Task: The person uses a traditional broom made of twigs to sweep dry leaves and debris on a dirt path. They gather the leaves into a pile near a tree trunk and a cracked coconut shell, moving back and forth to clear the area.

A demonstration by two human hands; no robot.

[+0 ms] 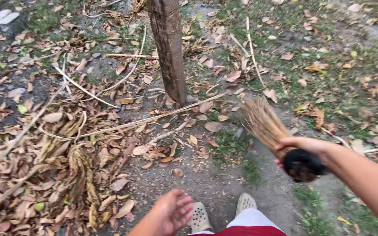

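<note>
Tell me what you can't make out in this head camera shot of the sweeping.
- Right hand: fingers hidden behind the straw hand broom's black handle end.
- Straw bristle tips: motion-blurred.
- Brown tree trunk: cut off by top edge.
- Left hand: forearm cut off by bottom edge.

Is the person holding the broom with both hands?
No, only the right hand grips the broom by its black end, while the left hand hangs open and empty above the ground.
</note>
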